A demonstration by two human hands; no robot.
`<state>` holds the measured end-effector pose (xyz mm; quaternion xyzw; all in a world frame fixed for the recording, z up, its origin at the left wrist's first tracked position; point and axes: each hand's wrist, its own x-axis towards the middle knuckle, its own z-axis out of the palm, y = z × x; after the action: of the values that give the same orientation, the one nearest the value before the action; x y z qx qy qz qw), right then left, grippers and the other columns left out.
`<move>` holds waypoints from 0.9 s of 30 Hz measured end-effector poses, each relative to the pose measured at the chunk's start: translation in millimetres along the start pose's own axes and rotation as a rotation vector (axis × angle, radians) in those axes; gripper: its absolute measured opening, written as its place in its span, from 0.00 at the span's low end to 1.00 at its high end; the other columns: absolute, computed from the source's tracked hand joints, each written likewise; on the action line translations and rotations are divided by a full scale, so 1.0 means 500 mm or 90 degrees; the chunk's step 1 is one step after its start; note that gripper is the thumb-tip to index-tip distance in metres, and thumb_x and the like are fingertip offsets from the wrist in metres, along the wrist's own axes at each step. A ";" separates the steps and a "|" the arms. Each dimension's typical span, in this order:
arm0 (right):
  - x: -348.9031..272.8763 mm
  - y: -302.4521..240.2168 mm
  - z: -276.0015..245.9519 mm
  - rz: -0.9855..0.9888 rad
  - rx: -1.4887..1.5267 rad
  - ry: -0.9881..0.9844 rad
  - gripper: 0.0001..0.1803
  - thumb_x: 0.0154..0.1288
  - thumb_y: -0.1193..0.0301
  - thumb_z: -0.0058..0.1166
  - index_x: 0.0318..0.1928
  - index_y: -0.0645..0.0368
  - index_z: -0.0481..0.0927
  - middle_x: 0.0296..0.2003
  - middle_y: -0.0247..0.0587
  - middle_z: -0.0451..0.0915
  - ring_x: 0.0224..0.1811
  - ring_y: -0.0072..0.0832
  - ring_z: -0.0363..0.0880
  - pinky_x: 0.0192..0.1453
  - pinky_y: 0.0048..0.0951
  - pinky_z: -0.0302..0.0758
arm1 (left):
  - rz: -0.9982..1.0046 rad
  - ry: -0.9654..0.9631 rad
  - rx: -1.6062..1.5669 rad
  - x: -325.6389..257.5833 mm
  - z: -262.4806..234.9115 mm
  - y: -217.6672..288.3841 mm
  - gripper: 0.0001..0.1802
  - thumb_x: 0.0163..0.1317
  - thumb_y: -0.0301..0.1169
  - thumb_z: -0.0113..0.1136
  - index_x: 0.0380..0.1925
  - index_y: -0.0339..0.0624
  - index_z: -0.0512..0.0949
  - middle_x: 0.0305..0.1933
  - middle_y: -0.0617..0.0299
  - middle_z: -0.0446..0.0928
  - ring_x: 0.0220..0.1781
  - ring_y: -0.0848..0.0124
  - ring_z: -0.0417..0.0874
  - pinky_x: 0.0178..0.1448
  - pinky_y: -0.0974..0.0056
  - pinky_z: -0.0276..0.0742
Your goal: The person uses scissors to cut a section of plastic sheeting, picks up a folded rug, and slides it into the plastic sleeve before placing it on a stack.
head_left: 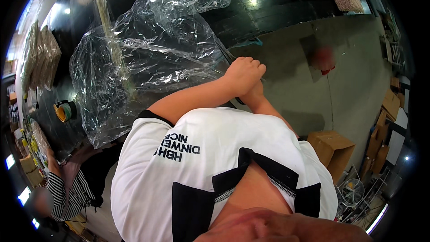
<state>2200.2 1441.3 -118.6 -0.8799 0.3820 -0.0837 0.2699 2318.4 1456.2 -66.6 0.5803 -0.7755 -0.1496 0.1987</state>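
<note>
The fingers of the left hand (244, 75) are curled shut at the edge of the clear plastic sheet (148, 58), which is spread leftward from them over the dark surface (277, 11). The right hand (254, 93) is mostly hidden beneath the left; its grip cannot be told. A tape roll (65, 110) is seen well apart, far left.

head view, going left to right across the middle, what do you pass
roll of tape on the dark table → crumpled clear plastic sheet → left hand closed in a fist at the sheet's edge, right hand tucked under it → red object on the concrete floor → cardboard box
</note>
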 end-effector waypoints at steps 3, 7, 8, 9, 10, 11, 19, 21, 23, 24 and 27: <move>0.008 -0.009 0.006 -0.005 -0.007 0.015 0.24 0.60 0.58 0.55 0.55 0.55 0.74 0.40 0.49 0.79 0.40 0.44 0.80 0.37 0.43 0.75 | 0.024 0.023 -0.025 -0.006 -0.006 -0.003 0.12 0.52 0.28 0.56 0.39 0.43 0.75 0.37 0.60 0.77 0.44 0.61 0.78 0.49 0.58 0.72; 0.021 -0.023 0.016 -0.015 -0.019 0.041 0.27 0.59 0.57 0.56 0.57 0.54 0.72 0.39 0.48 0.79 0.39 0.43 0.79 0.38 0.41 0.75 | 0.055 0.062 -0.034 -0.013 -0.006 -0.007 0.15 0.51 0.27 0.55 0.41 0.42 0.75 0.36 0.59 0.77 0.43 0.60 0.78 0.49 0.57 0.73; 0.026 -0.026 0.019 -0.017 -0.026 0.052 0.27 0.59 0.57 0.56 0.57 0.54 0.72 0.39 0.48 0.79 0.39 0.42 0.79 0.38 0.41 0.75 | 0.065 0.071 -0.033 -0.013 -0.006 -0.009 0.15 0.51 0.27 0.55 0.42 0.42 0.76 0.36 0.58 0.77 0.43 0.59 0.78 0.49 0.57 0.73; 0.029 -0.029 0.022 -0.018 -0.029 0.062 0.28 0.59 0.57 0.57 0.58 0.54 0.72 0.38 0.47 0.79 0.39 0.42 0.79 0.38 0.41 0.75 | 0.074 0.083 -0.047 -0.014 -0.007 -0.011 0.15 0.51 0.27 0.54 0.42 0.42 0.76 0.36 0.58 0.77 0.43 0.59 0.78 0.49 0.57 0.73; 0.032 -0.033 0.023 -0.017 -0.034 0.068 0.28 0.59 0.56 0.57 0.58 0.54 0.72 0.38 0.47 0.78 0.39 0.42 0.79 0.39 0.40 0.74 | 0.082 0.094 -0.061 -0.016 -0.008 -0.013 0.16 0.51 0.27 0.54 0.42 0.42 0.76 0.36 0.58 0.77 0.43 0.59 0.78 0.49 0.57 0.73; 0.035 -0.035 0.026 -0.018 -0.040 0.078 0.29 0.59 0.56 0.57 0.59 0.54 0.71 0.38 0.47 0.78 0.39 0.41 0.79 0.39 0.40 0.74 | 0.091 0.106 -0.075 -0.016 -0.012 -0.015 0.16 0.51 0.28 0.54 0.42 0.41 0.76 0.36 0.58 0.77 0.42 0.59 0.78 0.48 0.57 0.73; 0.069 -0.057 0.053 -0.038 -0.124 0.178 0.34 0.58 0.54 0.60 0.63 0.54 0.69 0.37 0.45 0.77 0.37 0.38 0.78 0.40 0.37 0.74 | 0.154 0.079 -0.080 -0.027 -0.039 -0.025 0.14 0.51 0.29 0.53 0.41 0.43 0.75 0.36 0.59 0.77 0.43 0.58 0.79 0.51 0.50 0.72; 0.079 -0.066 0.057 -0.028 -0.119 0.176 0.35 0.58 0.53 0.60 0.64 0.53 0.69 0.36 0.44 0.77 0.37 0.38 0.78 0.40 0.36 0.73 | 0.173 0.076 -0.074 -0.033 -0.042 -0.025 0.15 0.52 0.29 0.52 0.41 0.43 0.76 0.37 0.59 0.77 0.44 0.58 0.79 0.52 0.49 0.72; 0.087 -0.083 0.048 0.009 -0.047 0.117 0.39 0.57 0.51 0.62 0.65 0.55 0.68 0.36 0.44 0.75 0.37 0.37 0.76 0.41 0.36 0.73 | 0.206 0.071 -0.109 -0.036 -0.031 -0.030 0.15 0.52 0.29 0.52 0.42 0.44 0.76 0.38 0.59 0.78 0.45 0.58 0.79 0.54 0.49 0.72; 0.089 -0.096 0.035 0.041 0.001 0.085 0.41 0.55 0.50 0.63 0.66 0.56 0.67 0.36 0.45 0.74 0.37 0.37 0.75 0.42 0.35 0.72 | 0.216 0.044 -0.112 -0.037 -0.040 -0.026 0.15 0.53 0.29 0.52 0.42 0.44 0.76 0.39 0.58 0.78 0.46 0.58 0.79 0.54 0.49 0.73; 0.097 -0.128 0.003 0.080 0.092 0.047 0.42 0.55 0.51 0.64 0.66 0.59 0.68 0.35 0.45 0.72 0.37 0.37 0.74 0.43 0.35 0.72 | 0.267 -0.009 -0.191 -0.038 -0.049 -0.019 0.15 0.55 0.29 0.52 0.44 0.44 0.76 0.41 0.56 0.79 0.49 0.58 0.80 0.54 0.47 0.72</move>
<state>2274.6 1443.4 -88.1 -0.8288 0.4391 -0.1262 0.3232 2342.8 1471.5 -51.9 0.3698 -0.8495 -0.2227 0.3035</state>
